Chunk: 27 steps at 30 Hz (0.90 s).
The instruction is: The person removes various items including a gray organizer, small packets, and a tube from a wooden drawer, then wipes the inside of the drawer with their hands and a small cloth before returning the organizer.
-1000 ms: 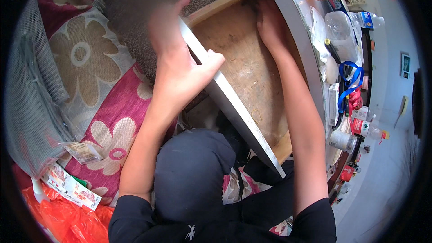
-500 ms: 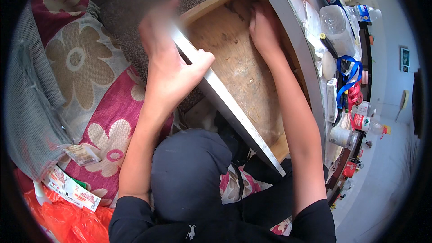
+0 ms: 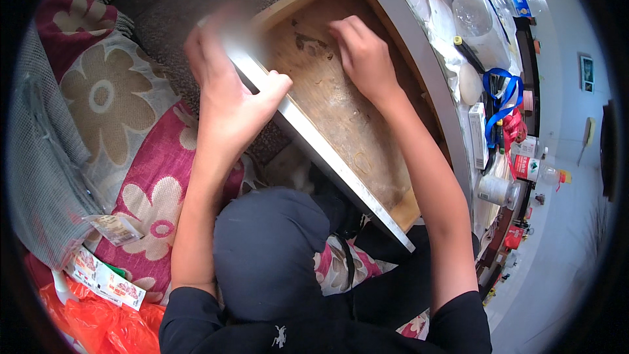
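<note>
A wooden drawer (image 3: 327, 101) with a white front edge stands pulled out from under the table. My left hand (image 3: 226, 92) is closed on the drawer's front edge, thumb over the top and fingers on the outer side; part of it is blurred. Over the inside of the drawer is my right hand (image 3: 365, 56), fingers curled together; whether they hold anything small is hidden. Dark crumbs or stains (image 3: 311, 46) mark the drawer bottom beside its fingertips. A thin ring-shaped thing or mark (image 3: 362, 161) shows nearer me.
On the table (image 3: 419, 46) to the right are a clear plastic container (image 3: 481, 26), a blue strap (image 3: 517, 101), a white box (image 3: 477, 134) and a jar (image 3: 499, 191). Flowered cloth (image 3: 108, 92) covers the seat at left, with an orange plastic bag (image 3: 105, 321) below.
My right hand has drawn back from the drawer's far corner toward its middle, uncovering dark specks. The drawer's far end and my left hand have shifted slightly left in view; the grip stays.
</note>
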Tool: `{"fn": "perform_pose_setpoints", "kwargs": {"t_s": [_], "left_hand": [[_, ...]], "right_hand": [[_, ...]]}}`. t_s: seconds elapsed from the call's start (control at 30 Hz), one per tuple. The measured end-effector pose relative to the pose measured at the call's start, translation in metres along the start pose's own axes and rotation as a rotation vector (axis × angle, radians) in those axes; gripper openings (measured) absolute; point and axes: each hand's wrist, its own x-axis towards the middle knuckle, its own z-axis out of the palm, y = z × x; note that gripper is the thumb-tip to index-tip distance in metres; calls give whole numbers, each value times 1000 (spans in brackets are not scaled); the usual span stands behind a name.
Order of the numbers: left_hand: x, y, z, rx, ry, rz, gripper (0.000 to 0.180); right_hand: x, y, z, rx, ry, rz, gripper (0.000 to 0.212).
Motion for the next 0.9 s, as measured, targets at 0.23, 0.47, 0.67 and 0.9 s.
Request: {"fn": "perform_pose_setpoints", "kwargs": {"t_s": [0.23, 0.47, 0.67, 0.9], "left_hand": [[0, 1, -1, -42, -28, -16, 81], [1, 1, -1, -16, -41, -49, 83], [0, 0, 1, 6, -47, -14, 84], [-1, -2, 1, -119, -33, -46, 89]], "right_hand": [[12, -16, 24, -100, 13, 108, 22], [-6, -44, 14, 112, -83, -113, 28], [1, -21, 9, 73, 30, -105, 28], [-6, -31, 14, 122, -73, -178, 30]]}}
